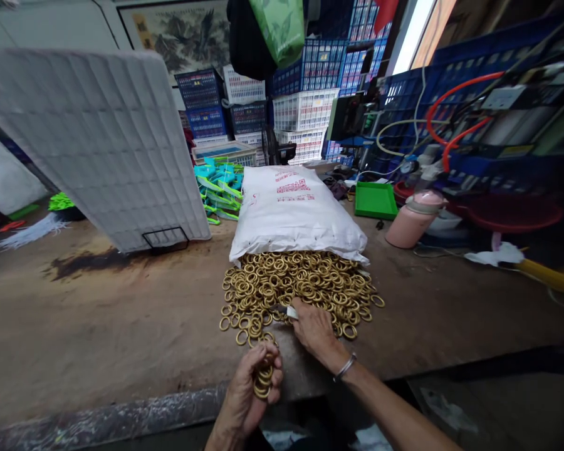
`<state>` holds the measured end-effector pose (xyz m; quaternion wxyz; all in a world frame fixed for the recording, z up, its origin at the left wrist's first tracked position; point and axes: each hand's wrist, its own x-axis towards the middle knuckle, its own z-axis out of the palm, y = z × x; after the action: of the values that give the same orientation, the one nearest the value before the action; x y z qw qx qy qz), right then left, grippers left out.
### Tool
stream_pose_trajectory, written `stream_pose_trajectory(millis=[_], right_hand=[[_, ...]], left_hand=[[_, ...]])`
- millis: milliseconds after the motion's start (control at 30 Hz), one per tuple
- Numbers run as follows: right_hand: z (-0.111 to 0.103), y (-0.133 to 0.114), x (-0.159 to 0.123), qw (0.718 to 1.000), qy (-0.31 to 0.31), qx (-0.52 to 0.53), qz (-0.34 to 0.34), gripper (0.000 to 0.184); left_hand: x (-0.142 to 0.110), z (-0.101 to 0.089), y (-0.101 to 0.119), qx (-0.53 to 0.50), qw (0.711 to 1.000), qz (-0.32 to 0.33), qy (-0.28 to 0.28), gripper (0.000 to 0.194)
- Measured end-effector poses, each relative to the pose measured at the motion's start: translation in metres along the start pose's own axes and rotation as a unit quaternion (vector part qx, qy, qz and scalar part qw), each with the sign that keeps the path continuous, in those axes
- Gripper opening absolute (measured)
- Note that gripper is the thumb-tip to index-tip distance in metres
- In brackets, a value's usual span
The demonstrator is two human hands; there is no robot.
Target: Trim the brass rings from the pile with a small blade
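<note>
Fingers curled, my left hand (247, 385) cups several gold-coloured rings (262, 381) just off the table's front edge. A small knife (289, 311) with a pale handle and a short dark blade is gripped in my right hand (314, 329), which wears a metal bangle. Its blade points left over the front of a wide heap of similar gold-coloured rings (301, 282). Behind the heap lies a full white sack (296, 207) with red print, and rings spread out from under its near end.
A tall grey padded panel (98, 138) stands on the brown table (136, 338) at left. Teal and green plastic pieces (219, 188) lie beside the sack. At right are a green tray (375, 199) and a pink bottle (413, 219). Stacked crates (305, 109) fill the back.
</note>
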<state>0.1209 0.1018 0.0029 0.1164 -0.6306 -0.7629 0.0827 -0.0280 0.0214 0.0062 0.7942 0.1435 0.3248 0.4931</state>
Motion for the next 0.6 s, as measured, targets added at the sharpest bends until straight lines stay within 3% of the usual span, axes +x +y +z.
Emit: stream_pose_trajectory(millis=[100,167,333,433,600], right_hand=[[0.0,0.001,0.001,0.996,0.015,0.087,0.026,0.009],[0.002,0.001,-0.001,0.978,0.026,0.203,0.049,0.015],[0.006,-0.006,-0.013,0.869,0.014,0.477,0.128,0.023],[0.007,-0.012,-0.02,0.832,0.014,0.529,0.167,0.025],[0.009,-0.019,-0.025,0.818,0.019,0.553,0.158,0.025]], left_hand=[[0.004,0.002,0.001,-0.018,1.0,0.004,0.012,0.021],[0.007,0.005,0.001,-0.005,0.999,0.018,0.032,0.021],[0.014,0.014,-0.004,0.059,0.993,0.055,0.085,0.03],[0.02,0.016,-0.01,0.118,0.981,0.091,0.121,0.039],[0.028,0.016,-0.019,0.228,0.953,0.14,0.141,0.037]])
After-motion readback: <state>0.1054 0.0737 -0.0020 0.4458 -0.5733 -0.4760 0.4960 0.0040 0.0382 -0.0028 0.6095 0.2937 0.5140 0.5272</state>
